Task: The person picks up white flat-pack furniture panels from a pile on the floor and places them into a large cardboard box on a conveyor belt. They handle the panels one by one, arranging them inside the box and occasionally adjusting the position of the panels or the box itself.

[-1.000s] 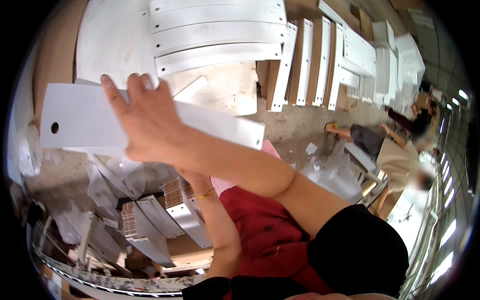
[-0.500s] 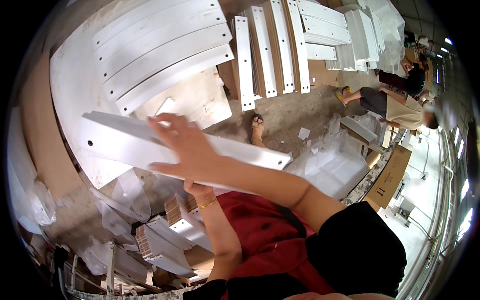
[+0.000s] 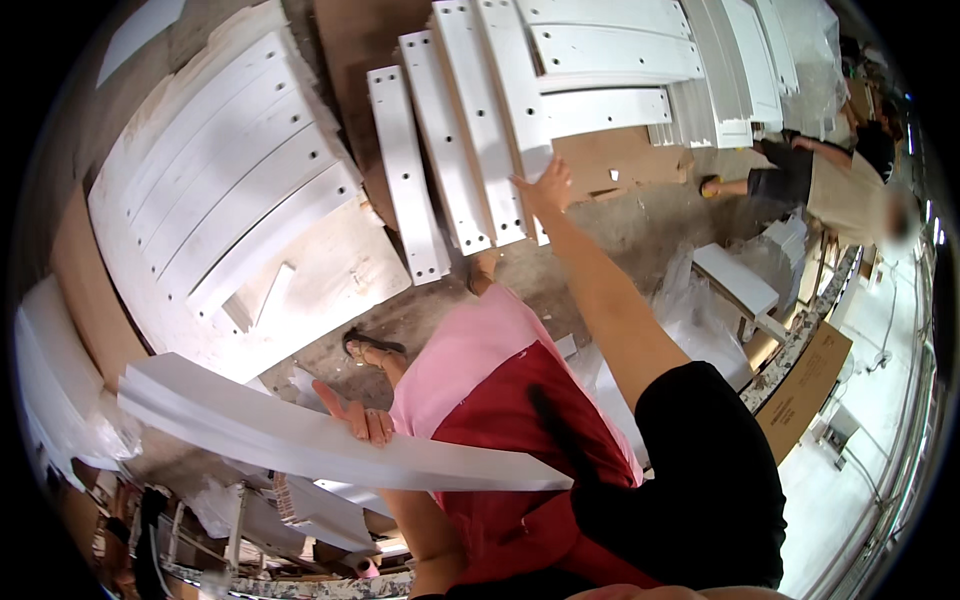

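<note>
My left hand [image 3: 358,418] is closed on a long white board [image 3: 250,432], which lies tilted across my front and crosses over the red part of my apron. A ridge runs along the board; whether it is one piece or two laid together I cannot tell. My right arm stretches forward. At its end my right hand [image 3: 545,187], thumb and fingers apart, touches the near part of a narrow white board [image 3: 518,100] with dark holes. That board tops the rightmost of several upright-running stacks. Beside it stands another stack of white boards [image 3: 473,120].
A pale worktop [image 3: 340,300] at the left bears several wide white boards [image 3: 240,180]. Farther right lie more stacked white panels [image 3: 615,55]. Plastic wrap [image 3: 690,310] and a brown carton [image 3: 803,385] are on my right. A co-worker [image 3: 840,190] bends beyond them.
My right hand has left the held board and reached forward to the stacks. My left hand has brought the board lower and closer to my body. My view has shifted rightward.
</note>
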A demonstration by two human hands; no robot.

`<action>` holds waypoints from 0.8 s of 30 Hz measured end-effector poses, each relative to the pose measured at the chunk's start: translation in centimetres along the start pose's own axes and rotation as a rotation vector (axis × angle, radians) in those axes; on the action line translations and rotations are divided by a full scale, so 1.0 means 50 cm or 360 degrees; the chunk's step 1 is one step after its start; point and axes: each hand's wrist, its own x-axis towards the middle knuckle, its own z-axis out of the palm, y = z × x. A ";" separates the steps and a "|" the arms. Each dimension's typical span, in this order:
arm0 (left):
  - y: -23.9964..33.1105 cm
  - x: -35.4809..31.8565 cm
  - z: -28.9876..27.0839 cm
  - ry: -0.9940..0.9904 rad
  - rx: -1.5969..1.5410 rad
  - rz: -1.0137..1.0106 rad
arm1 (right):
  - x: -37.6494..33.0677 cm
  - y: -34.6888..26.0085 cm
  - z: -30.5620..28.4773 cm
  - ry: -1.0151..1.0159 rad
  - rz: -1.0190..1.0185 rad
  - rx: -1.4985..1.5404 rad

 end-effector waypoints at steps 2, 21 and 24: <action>-0.070 0.045 0.066 0.0018 -0.0016 -0.0009 | 0.040 0.011 0.026 0.0030 -0.0006 -0.0053; -0.373 0.297 0.218 -0.0161 0.0061 -0.0599 | -0.236 0.069 -0.431 -0.0986 -0.0736 0.1715; -0.399 0.313 0.234 0.0051 0.0093 -0.0644 | -0.246 0.081 -0.444 -0.1430 -0.0903 0.2007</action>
